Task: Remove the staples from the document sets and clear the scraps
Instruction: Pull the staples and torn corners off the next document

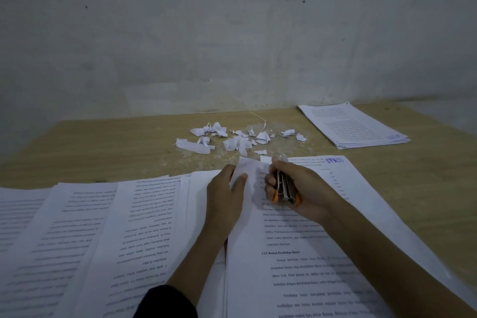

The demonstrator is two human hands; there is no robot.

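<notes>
Nearest the viewer, white printed pages are lying fanned and overlapping along the front edge of the bench, covering it from the left border to the middle, with a black sleeve showing at the bottom. Just right of them a white printed document set is lying flat, its right side running close to the bench's right edge. The left hand is resting on this set, its grip pinching the set's lifted top-left corner flap. Close beside it, the right hand is curling its grip tightly round a small metal stapling tool with orange trim, whose tip is pointing at that corner. Beyond the hands, bare pale wood-grain bench is lying open to the left. A scatter of torn white paper scraps is sitting mid-bench. Well apart at the far right, a squared stack of printed sheets is resting near the grey, marked wall.
</notes>
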